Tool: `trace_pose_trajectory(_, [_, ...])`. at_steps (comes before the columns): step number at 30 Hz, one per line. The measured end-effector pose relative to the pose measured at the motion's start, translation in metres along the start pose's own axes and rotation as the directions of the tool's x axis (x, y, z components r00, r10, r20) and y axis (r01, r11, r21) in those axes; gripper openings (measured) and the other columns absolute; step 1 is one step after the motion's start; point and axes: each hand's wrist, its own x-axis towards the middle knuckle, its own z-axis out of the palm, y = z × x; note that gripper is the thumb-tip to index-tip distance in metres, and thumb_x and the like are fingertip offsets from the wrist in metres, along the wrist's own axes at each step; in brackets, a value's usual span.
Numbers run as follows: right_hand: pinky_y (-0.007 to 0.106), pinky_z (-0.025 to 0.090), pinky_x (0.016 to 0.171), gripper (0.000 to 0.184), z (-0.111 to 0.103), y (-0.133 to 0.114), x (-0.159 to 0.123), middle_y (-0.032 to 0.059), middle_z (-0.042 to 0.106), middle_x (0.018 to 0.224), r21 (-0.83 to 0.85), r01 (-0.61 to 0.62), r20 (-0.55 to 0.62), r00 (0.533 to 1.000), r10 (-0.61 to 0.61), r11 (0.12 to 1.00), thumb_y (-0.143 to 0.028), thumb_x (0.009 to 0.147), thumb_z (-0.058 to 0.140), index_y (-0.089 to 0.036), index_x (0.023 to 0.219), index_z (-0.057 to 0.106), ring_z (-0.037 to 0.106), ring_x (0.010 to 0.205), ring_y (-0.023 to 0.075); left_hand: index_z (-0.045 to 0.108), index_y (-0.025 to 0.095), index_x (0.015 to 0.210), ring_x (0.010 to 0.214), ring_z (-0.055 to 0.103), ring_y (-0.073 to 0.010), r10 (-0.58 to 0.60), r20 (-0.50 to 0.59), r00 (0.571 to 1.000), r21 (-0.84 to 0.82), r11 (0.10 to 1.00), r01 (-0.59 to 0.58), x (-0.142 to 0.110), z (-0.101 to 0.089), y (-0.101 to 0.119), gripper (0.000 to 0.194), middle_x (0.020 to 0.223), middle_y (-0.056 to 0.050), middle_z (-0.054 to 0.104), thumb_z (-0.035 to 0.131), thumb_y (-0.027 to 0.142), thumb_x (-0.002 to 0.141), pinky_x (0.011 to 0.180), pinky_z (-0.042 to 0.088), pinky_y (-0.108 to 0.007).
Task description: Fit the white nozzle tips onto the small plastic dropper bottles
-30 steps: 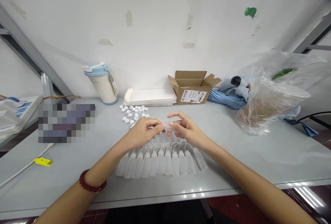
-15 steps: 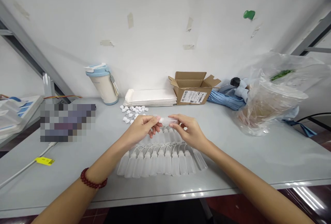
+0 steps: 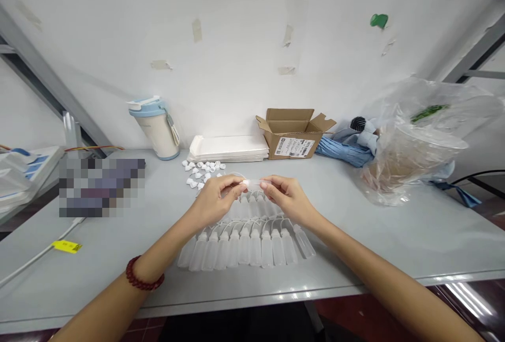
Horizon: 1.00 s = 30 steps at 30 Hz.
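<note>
My left hand (image 3: 216, 198) and my right hand (image 3: 286, 195) meet above the grey table (image 3: 394, 231), fingertips pinched on the two ends of a small translucent squeeze bottle (image 3: 253, 183) held level between them. Below the hands, several more translucent bottles (image 3: 244, 244) lie side by side in a row, tips pointing away from me. A scatter of small white caps (image 3: 201, 172) lies just beyond my left hand. A red bead bracelet (image 3: 142, 277) circles my left wrist.
At the back stand a blue-lidded tumbler (image 3: 156, 127), a stack of white sheets (image 3: 229, 148) and an open cardboard box (image 3: 292, 132). A folded blue umbrella (image 3: 343, 148) and a bulky clear plastic bag (image 3: 418, 142) fill the right. A white cable with yellow tag (image 3: 66, 246) runs at left.
Both hands stay together on the small bottle; they have shifted slightly and the fingers have turned on it. Nothing else on the table has moved.
</note>
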Motion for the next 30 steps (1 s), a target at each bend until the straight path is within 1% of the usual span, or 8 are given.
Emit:
trace_pose_trajectory(4, [0.021, 0.025, 0.045, 0.035, -0.003, -0.004, 0.001, -0.0052, 0.038, 0.055, 0.135, -0.058, 0.044, 0.998, 0.052, 0.989, -0.047, 0.082, 0.054, -0.013, 0.077, 0.061, 0.031, 0.048, 0.0063, 0.062, 0.016, 0.085, 0.069, 0.054, -0.0143, 0.066, -0.010, 0.998, 0.028, 0.997, -0.065, -0.001, 0.001, -0.001, 0.020, 0.077, -0.002, 0.061, 0.049, 0.032, 0.087, 0.063, 0.042, -0.025])
trace_pose_trajectory(7, [0.021, 0.027, 0.045, 0.034, -0.005, -0.008, 0.001, -0.0052, 0.040, 0.054, 0.152, -0.046, 0.052, 0.998, 0.039, 0.987, -0.046, 0.082, 0.055, -0.013, 0.079, 0.062, 0.032, 0.047, 0.0063, 0.061, 0.016, 0.082, 0.069, 0.054, -0.0138, 0.011, 0.067, 0.998, -0.028, 1.000, -0.010, -0.001, -0.001, 0.002, 0.028, 0.079, -0.003, 0.063, 0.043, 0.036, 0.090, 0.064, 0.043, -0.025])
trace_pose_trajectory(10, [0.021, 0.031, 0.047, 0.031, -0.005, -0.009, 0.000, -0.0038, 0.045, 0.056, 0.086, 0.022, 0.043, 0.999, -0.026, 0.996, -0.042, 0.084, 0.054, -0.013, 0.088, 0.065, 0.037, 0.049, 0.0071, 0.061, 0.014, 0.076, 0.062, 0.053, -0.0130, -0.078, 0.125, 0.989, -0.117, 0.989, 0.093, 0.000, -0.001, 0.004, 0.041, 0.075, -0.004, 0.063, 0.036, 0.041, 0.092, 0.060, 0.045, -0.025])
trace_pose_trajectory(12, [0.022, 0.033, 0.050, 0.028, -0.004, -0.008, -0.001, -0.0026, 0.049, 0.058, 0.005, 0.090, 0.018, 0.996, -0.090, 0.996, -0.038, 0.085, 0.054, -0.014, 0.092, 0.066, 0.042, 0.052, 0.0083, 0.061, 0.013, 0.074, 0.059, 0.052, -0.0126, -0.121, 0.148, 0.982, -0.161, 0.976, 0.144, 0.001, -0.001, 0.003, 0.043, 0.072, -0.004, 0.062, 0.037, 0.045, 0.091, 0.057, 0.045, -0.025])
trace_pose_trajectory(15, [0.022, 0.035, 0.052, 0.026, -0.003, -0.006, -0.002, -0.0018, 0.051, 0.059, -0.113, 0.186, -0.004, 0.982, -0.188, 0.976, -0.035, 0.086, 0.053, -0.014, 0.095, 0.065, 0.045, 0.054, 0.0097, 0.059, 0.014, 0.068, 0.055, 0.051, -0.0113, -0.143, 0.192, 0.971, -0.191, 0.965, 0.180, 0.001, -0.001, 0.000, 0.045, 0.068, -0.003, 0.059, 0.040, 0.048, 0.089, 0.055, 0.045, -0.025])
trace_pose_trajectory(17, [0.022, 0.035, 0.052, 0.026, -0.003, -0.006, -0.002, -0.0024, 0.049, 0.058, -0.152, 0.206, -0.013, 0.978, -0.211, 0.967, -0.034, 0.086, 0.052, -0.014, 0.096, 0.065, 0.043, 0.054, 0.0096, 0.056, 0.014, 0.063, 0.053, 0.050, -0.0105, -0.142, 0.193, 0.971, -0.187, 0.966, 0.179, 0.001, -0.001, 0.000, 0.045, 0.067, -0.002, 0.058, 0.042, 0.048, 0.088, 0.054, 0.044, -0.025])
trace_pose_trajectory(23, [0.022, 0.028, 0.048, 0.028, 0.000, -0.005, -0.003, -0.0054, 0.036, 0.054, -0.085, 0.082, -0.047, 0.995, -0.087, 0.993, -0.038, 0.085, 0.053, -0.013, 0.088, 0.064, 0.032, 0.050, 0.0078, 0.057, 0.016, 0.062, 0.055, 0.050, -0.0118, -0.116, 0.098, 0.988, -0.045, 0.992, 0.121, -0.002, 0.002, 0.003, 0.040, 0.060, 0.000, 0.056, 0.045, 0.043, 0.088, 0.052, 0.039, -0.023])
trace_pose_trajectory(30, [0.021, 0.022, 0.043, 0.035, 0.000, 0.002, 0.002, -0.0056, 0.035, 0.054, 0.155, -0.085, 0.029, 0.996, 0.082, 0.984, -0.048, 0.082, 0.054, -0.015, 0.069, 0.054, 0.029, 0.047, 0.0059, 0.055, 0.016, 0.060, 0.056, 0.049, -0.0109, 0.050, 0.019, 0.999, 0.138, 0.989, -0.052, -0.003, 0.006, 0.003, 0.034, 0.058, 0.002, 0.056, 0.046, 0.032, 0.089, 0.055, 0.035, -0.023])
